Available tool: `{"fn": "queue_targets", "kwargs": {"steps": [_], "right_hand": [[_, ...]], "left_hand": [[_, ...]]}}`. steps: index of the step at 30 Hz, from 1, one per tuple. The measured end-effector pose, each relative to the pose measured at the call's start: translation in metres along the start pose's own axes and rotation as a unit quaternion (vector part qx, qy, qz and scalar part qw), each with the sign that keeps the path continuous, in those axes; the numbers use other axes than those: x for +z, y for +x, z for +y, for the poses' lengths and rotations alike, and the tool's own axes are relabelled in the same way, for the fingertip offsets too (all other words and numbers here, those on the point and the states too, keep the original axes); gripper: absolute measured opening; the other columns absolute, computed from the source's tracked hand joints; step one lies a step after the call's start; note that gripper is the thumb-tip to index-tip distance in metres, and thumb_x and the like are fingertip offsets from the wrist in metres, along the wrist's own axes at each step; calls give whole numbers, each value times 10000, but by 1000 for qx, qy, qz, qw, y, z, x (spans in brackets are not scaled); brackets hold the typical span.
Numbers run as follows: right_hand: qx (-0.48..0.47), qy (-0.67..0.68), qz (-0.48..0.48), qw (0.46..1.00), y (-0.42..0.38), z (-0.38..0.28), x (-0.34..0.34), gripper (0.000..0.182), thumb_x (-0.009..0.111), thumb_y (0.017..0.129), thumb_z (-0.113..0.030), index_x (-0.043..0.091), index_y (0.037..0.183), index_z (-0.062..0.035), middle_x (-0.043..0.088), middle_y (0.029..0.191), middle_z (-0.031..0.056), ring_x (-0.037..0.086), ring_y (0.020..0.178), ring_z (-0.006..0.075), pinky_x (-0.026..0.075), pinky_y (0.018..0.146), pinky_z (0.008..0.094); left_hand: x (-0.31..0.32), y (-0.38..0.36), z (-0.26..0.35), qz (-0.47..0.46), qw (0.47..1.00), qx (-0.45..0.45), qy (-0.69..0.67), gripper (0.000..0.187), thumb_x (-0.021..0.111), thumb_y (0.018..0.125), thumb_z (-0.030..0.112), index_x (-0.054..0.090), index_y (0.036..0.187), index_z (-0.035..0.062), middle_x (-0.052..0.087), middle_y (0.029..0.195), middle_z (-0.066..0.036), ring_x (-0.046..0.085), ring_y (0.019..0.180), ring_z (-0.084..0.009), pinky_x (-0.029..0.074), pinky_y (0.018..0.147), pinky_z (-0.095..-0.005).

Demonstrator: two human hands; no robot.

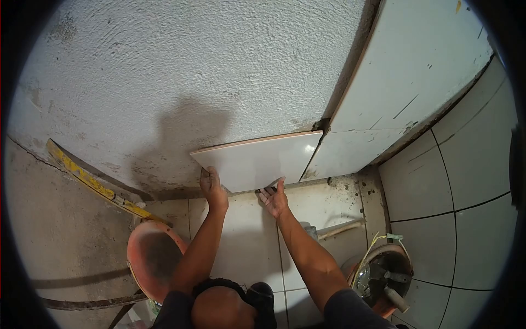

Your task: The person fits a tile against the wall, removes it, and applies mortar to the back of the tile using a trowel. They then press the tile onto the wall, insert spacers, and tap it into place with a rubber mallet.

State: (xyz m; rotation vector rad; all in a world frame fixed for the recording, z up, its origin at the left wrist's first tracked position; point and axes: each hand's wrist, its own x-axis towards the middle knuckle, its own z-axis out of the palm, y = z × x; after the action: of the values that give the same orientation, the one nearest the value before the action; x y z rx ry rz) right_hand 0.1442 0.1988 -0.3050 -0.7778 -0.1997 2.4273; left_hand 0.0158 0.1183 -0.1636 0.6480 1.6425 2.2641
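Observation:
A white rectangular tile (257,162) stands against the foot of the rough white wall (263,66), its right edge next to a tile (350,151) fixed on the wall. At the tile's lower left corner is my left hand (212,186), its fingers wrapped round the edge. My right hand (275,200) is palm up under the bottom edge, with the thumb raised against the tile's face and the fingers spread at the edge.
A yellow level (98,183) leans at the left wall. Below it is an orange basin (156,257). A bucket (383,274) with tools stands at the right, near a wooden-handled mallet (339,229) on the tiled floor (246,241). Tiled wall (422,186) rises at the right.

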Motion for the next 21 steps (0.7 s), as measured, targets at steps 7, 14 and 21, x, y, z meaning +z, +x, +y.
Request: {"fn": "queue_targets", "kwargs": {"steps": [7, 14, 21], "right_hand": [[-7, -53, 20, 998, -16, 7, 7, 1045, 446, 726, -730, 30, 1407, -55, 155, 1425, 185, 336, 1223, 280, 354, 996, 368], [-30, 77, 0, 997, -130, 25, 20, 1143, 423, 670, -781, -108, 1405, -85, 166, 1413, 215, 363, 1200, 342, 347, 995, 408], [8, 235, -232, 944, -264, -17, 26, 1346, 480, 531, -827, -199, 1355, -7, 146, 1409, 294, 324, 1246, 433, 399, 965, 429]], "left_hand": [[-5, -9, 8, 23, 998, -50, -41, 268, 474, 931, 284, 493, 967, 20, 473, 845, -20, 426, 803, -101, 361, 763, -256], [-7, -41, 59, 67, 989, 13, -129, 284, 438, 938, 229, 456, 1104, 0, 490, 1032, -59, 447, 961, -138, 356, 867, -291], [-22, -47, 102, -73, 965, -9, -252, 226, 460, 924, 256, 476, 1012, 49, 486, 950, -35, 450, 891, -150, 354, 845, -293]]}}
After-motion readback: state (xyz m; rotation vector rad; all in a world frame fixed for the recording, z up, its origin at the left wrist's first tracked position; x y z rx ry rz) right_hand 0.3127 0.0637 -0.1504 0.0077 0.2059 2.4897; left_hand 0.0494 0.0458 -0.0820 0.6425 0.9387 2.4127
